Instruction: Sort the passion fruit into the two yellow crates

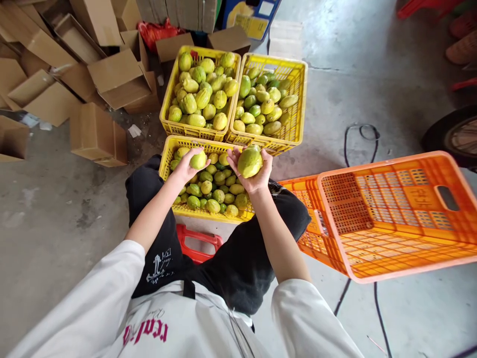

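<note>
In my left hand (189,165) sits a smaller yellow-green fruit (198,160), with my thumb and fingers closed around it. A larger, lumpy yellow-green fruit (250,161) rests in my right hand (257,181), palm up with the fingers curled about it. The fruits look like small papayas, though I cannot be sure of the kind. Both hands are above the near yellow crate (201,215), which holds many green and yellow fruits. Beyond it stand a left yellow crate (194,130), heaped with ribbed fruits, and a right yellow crate (300,99), partly filled.
An orange crate (372,273) lies tipped on its side at my right. Cardboard boxes (115,79) are piled at the far left. Part of a red stool (197,254) shows between my legs. Black cable (346,144) and a wheel (460,134) are at the right.
</note>
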A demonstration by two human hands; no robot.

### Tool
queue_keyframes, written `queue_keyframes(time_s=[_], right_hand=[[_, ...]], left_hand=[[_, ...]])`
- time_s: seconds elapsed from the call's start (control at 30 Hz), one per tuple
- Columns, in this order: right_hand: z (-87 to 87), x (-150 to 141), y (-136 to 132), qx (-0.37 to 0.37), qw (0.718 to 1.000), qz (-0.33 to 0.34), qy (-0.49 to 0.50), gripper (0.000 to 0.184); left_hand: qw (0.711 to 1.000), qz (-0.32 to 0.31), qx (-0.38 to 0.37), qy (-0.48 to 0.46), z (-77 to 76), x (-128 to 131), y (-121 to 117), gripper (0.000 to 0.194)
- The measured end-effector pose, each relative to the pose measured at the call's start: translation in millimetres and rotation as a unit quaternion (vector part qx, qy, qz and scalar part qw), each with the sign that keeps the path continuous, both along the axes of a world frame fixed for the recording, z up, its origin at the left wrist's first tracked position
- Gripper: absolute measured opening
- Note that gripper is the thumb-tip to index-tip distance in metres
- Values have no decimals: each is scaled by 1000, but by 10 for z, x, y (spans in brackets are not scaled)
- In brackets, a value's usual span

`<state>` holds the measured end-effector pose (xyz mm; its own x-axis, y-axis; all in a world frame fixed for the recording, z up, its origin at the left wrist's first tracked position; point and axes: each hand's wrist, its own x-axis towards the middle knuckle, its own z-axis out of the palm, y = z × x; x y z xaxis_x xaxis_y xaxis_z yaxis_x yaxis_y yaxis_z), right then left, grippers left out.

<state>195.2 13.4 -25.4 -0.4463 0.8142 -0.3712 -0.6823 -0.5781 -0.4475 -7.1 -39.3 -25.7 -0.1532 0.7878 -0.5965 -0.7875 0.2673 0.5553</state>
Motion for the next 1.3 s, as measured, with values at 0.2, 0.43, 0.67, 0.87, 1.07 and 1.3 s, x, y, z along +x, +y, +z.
queue_keyframes(time_s=[0.2,0.43,0.67,0.87,1.07,1.3], right_hand=[[-6,-8,11,8,999,32,-35,31],[84,-21,-2,16,999,14,-34,35],[172,-3,13,9,1000,4,-4,30],[50,45,30,15,999,-37,-17,32],[-18,37,36,2,998,-42,-56,30],[-98,33,36,-16,998,-38,-38,29]], left_hand=[[999,-28,-30,-14,-60,-14,21,6],[998,7,-51,-26,22,-13,44,11],[999,41,-3,-35,147,-68,50,20],[1000,7,11,-20,138,-2,33,11],[999,24,-13,-36,64,2,12,13],[999,-13,-18,-27,44,-41,49,15]])
